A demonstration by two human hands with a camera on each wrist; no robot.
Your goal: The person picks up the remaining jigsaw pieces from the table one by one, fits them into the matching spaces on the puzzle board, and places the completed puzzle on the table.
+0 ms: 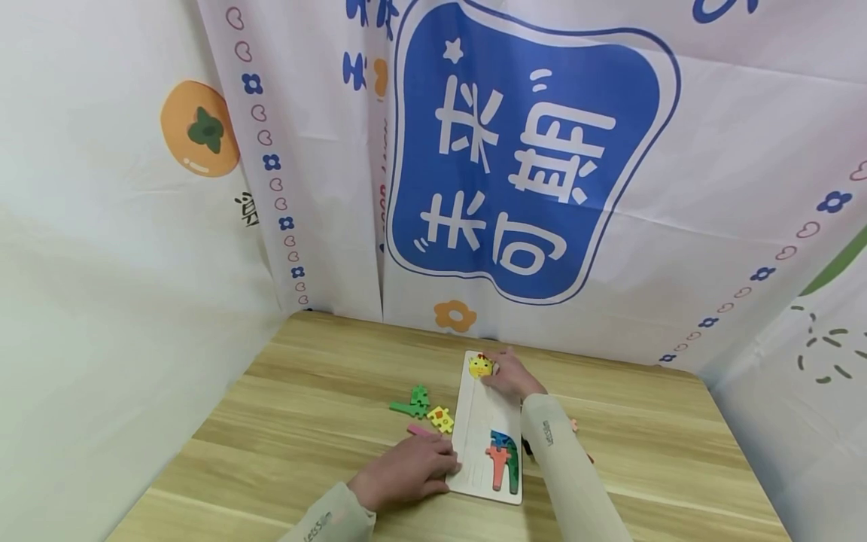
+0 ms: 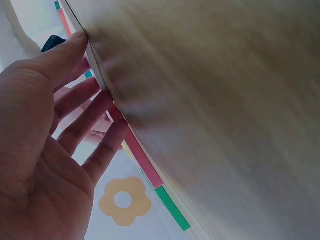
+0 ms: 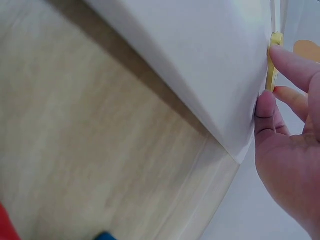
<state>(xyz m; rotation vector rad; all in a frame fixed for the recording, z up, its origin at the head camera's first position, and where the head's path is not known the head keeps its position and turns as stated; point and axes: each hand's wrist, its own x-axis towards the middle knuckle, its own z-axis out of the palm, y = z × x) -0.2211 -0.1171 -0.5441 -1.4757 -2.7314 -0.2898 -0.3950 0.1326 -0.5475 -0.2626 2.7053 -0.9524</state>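
Observation:
A white puzzle board lies lengthwise on the table. At its far end my right hand pinches a yellow animal-face puzzle piece between thumb and fingers; the right wrist view has this piece flat against the board. My left hand rests by the board's near left edge, its fairly straight fingertips touching along that edge. On the board's near right corner sit joined blue, coral and dark green pieces.
Left of the board lie green pieces, a yellow patterned piece and a pink piece, partly behind my left hand. A pinkish piece and a black item show beside my right sleeve. A printed curtain hangs behind the table.

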